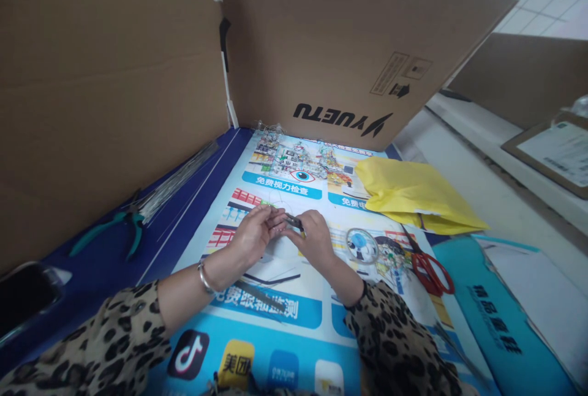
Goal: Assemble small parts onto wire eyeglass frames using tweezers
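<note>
Over the middle of the printed mat, my right hand (316, 240) is closed around a small pair of pliers (293, 221), their dark jaws pointing left. The fingers of my left hand (252, 234) are drawn together at the jaws. A fine looped wire (278, 199) rises from between its fingertips; its lower end is hidden. Thin dark strands (261, 295) lie on the mat below my left wrist. A round clear dish (362, 245) stands right of my right hand, with small beaded pieces (390, 255) beside it.
Cardboard panels (321, 47) wall off the back and left. Teal-handled pliers (110, 231) and a bundle of straight wires (177, 185) lie left. To the right are red-handled scissors (432, 270), a yellow bag (418, 194) and a teal folder (487, 310). Tangled wire pieces (271, 130) sit at the back.
</note>
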Tool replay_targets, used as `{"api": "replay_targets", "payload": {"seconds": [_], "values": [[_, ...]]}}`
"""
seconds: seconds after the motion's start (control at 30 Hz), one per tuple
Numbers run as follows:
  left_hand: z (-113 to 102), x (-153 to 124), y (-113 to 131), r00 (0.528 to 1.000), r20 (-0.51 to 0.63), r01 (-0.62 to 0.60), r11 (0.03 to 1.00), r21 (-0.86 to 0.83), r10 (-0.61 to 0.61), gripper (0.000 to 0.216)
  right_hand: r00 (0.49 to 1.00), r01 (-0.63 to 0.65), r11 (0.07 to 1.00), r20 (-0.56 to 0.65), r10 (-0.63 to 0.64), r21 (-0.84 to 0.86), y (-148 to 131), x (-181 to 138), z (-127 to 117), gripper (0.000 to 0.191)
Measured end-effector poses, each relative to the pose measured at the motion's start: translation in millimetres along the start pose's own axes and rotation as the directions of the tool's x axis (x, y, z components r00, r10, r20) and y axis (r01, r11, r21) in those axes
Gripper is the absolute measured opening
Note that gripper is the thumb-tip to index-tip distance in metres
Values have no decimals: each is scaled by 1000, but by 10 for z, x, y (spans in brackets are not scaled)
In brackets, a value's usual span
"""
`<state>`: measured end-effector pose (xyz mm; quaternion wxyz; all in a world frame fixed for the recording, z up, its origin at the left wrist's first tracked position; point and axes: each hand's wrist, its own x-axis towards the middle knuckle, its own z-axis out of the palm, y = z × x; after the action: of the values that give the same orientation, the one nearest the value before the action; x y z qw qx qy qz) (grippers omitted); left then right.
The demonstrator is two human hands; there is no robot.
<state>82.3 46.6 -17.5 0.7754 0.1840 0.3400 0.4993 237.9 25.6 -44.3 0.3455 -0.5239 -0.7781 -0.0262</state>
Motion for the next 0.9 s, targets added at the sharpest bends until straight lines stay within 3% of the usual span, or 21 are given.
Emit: {"api": "replay_targets", "payload": {"seconds": [0.53, 0.9], "values": [[12, -12, -3, 994, -4, 109, 994, 9, -109, 5, 992, -90, 978, -75, 106, 187, 178, 33, -22, 28], [96, -106, -5, 986, 6, 166, 986, -16, -166, 11, 985, -125, 967, -87, 148, 223, 196, 42, -20, 25]]}}
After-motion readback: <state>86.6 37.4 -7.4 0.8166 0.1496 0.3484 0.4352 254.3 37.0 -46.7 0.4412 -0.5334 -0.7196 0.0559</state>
